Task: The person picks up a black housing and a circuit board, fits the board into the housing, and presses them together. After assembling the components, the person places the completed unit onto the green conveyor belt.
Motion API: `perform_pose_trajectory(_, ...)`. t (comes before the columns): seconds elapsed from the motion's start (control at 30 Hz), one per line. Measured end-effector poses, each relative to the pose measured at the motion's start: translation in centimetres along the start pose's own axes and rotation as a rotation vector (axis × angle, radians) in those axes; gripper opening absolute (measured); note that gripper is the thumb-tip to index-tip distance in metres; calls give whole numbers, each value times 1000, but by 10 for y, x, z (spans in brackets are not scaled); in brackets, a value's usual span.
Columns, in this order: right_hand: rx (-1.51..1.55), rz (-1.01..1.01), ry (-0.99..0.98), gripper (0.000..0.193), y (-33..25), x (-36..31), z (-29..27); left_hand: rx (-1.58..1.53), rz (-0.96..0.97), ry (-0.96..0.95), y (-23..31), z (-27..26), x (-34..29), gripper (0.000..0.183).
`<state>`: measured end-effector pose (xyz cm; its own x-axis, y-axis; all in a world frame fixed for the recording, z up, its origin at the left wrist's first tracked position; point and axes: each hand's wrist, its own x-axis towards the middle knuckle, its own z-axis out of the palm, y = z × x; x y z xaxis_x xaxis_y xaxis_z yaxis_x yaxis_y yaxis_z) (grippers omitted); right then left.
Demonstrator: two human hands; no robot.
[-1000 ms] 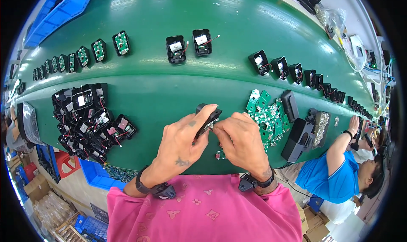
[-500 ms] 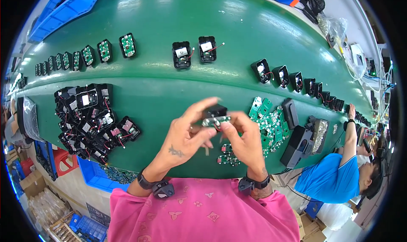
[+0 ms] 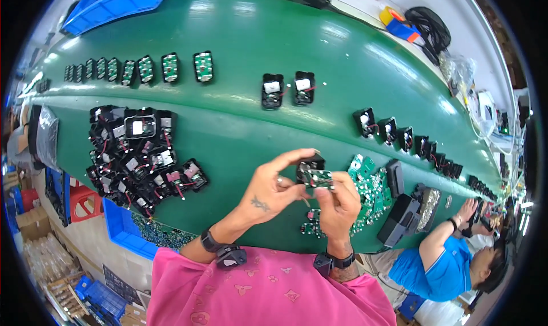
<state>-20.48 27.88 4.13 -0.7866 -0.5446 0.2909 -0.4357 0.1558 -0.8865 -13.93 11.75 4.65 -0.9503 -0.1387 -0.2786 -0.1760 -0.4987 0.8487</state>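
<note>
Both hands, left (image 3: 273, 190) & right (image 3: 341, 200), pinch a small black housing (image 3: 309, 165) w/ green board (image 3: 319, 179) above the belt (image 3: 240, 138), fingers closed on its edges – prob. light, rigid, fragile, best held by the rim; white labels on housings (image 3: 273, 90) beyond, blue bin (image 3: 123, 230) lower left.

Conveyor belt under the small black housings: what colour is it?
Green conveyor belt, glossy and plain; seen in the head view.
</note>
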Motion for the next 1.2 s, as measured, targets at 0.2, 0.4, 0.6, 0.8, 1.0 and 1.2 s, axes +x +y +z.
perform_pose_trajectory(0.2,136,293,-90,28,-3,6,-15,386,163,44,5,9,3,56)
perform_pose_trajectory(0.4,-2,269,-334,16,-20,26,-17,612,316,179,-13,0,0,53)
perform_pose_trajectory(0.6,15,478,-154,24,-33,22,-1,719,397,259,-7,6,0,57)
perform_pose_trajectory(0.8,-123,458,-41,32,-28,23,10,234,54,63,5,-14,-4,60)
perform_pose_trajectory(1.0,-121,454,-22,16,-22,21,24,225,58,155,-3,-13,-1,36)
perform_pose_trajectory(1.2,65,538,-183,41,-17,27,31,216,75,161,-13,-18,3,35)
